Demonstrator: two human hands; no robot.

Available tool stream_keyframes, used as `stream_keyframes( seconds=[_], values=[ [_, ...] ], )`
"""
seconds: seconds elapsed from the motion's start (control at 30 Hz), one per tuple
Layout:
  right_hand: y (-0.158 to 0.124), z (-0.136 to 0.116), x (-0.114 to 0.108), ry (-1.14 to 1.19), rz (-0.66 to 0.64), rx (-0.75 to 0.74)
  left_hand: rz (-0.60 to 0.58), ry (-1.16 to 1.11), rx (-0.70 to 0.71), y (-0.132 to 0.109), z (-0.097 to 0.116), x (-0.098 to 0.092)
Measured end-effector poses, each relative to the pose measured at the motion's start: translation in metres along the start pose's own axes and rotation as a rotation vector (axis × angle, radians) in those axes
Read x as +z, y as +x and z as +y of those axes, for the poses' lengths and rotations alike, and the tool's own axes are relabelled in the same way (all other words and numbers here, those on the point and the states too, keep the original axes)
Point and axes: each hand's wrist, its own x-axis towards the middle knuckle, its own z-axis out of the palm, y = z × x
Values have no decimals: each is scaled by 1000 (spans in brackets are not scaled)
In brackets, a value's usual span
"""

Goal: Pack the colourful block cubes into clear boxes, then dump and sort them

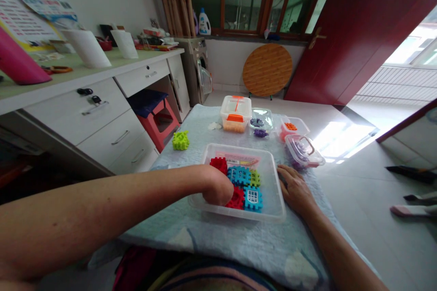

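Note:
A clear plastic box (pixel 269 209) stands on the cloth-covered table in front of me. Inside it are interlocking plastic blocks: a red block (pixel 218 164) at the back left, a blue block (pixel 240 175), a green block (pixel 255 178), a red block (pixel 237 198) and a blue block with a white window (pixel 253 198). My left hand (pixel 218 186) reaches down into the box's left part, beside the front red block. Its fingers are bent under and hidden, so their hold does not show. My right hand (pixel 293 187) lies with fingers extended against the box's right side, holding nothing.
A yellow-green block (pixel 180 140) sits on the tablecloth (pixel 198 120) at left. Toward the back are an orange-latched container (pixel 235 113), a clear tub (pixel 262 120), an open tub (pixel 300 125) and a lidded tub (pixel 303 151). A stool (pixel 155 113) stands by the desk.

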Motion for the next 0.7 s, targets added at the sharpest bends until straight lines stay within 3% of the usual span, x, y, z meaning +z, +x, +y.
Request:
stream_keyframes(
  seconds=[0.27, 0.43, 0.57, 0.7],
  values=[
    [0, 3, 2, -15, -30, 4, -6, -253, 122, -1, -10, 6],
    [0, 3, 3, -13, -23, 6, 19, -190, 98, -1, -8, 2],
    [-1, 4, 3, -4, 1, -5, 151, -217, 7, -28, -6, -7],
    [-1, 5, 4, 4, 12, -8, 227, -499, -29, -67, -12, -15]
  ],
)
